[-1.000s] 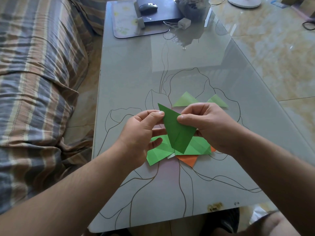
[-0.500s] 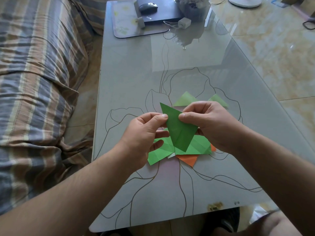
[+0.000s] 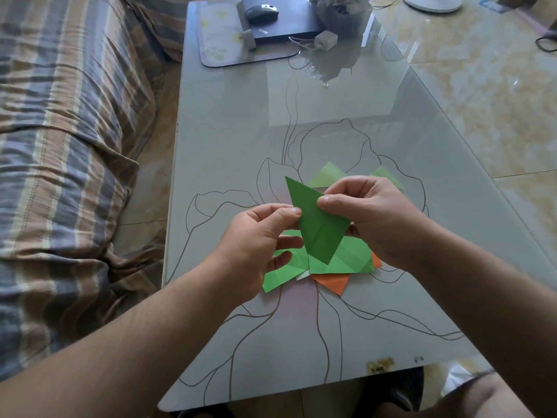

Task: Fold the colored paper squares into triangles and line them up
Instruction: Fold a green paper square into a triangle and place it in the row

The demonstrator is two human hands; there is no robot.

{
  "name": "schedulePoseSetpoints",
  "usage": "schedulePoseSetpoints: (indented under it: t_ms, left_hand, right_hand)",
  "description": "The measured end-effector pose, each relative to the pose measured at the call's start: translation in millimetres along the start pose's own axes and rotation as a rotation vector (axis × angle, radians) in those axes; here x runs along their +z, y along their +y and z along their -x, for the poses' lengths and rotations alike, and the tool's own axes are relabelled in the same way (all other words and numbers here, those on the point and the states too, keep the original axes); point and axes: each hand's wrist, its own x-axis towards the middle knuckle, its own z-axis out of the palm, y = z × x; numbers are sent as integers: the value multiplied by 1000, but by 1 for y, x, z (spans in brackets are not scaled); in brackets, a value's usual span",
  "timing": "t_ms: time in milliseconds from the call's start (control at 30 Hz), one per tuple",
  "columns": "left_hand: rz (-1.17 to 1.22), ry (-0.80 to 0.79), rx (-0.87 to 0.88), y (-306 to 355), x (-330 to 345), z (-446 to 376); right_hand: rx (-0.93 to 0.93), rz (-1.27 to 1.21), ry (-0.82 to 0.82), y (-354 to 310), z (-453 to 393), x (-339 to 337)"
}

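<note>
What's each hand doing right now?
Left hand: pinching the dark green paper.
Right hand: pinching the same paper.

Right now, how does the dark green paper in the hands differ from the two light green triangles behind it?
The dark green paper is darker, held above the table by both hands; the light green triangles are paler and lie on the table. It looks larger, being nearer. All are folded green paper.

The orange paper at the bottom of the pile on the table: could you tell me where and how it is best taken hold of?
Probably by the orange paper's pointed corner that pokes out toward the person from under the bright green sheets. Come in from the near side, low along the glass table, and pinch that tip. The rest lies flat under the stack, so only this corner offers a grip.
</note>
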Motion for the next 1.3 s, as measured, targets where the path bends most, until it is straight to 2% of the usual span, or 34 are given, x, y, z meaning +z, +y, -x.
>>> schedulePoseSetpoints:
  t_ms: [1300]
  left_hand:
    - [-146,-32,38,2,5,10]
  right_hand:
    - [-5,-116,104,5,-8,-4]
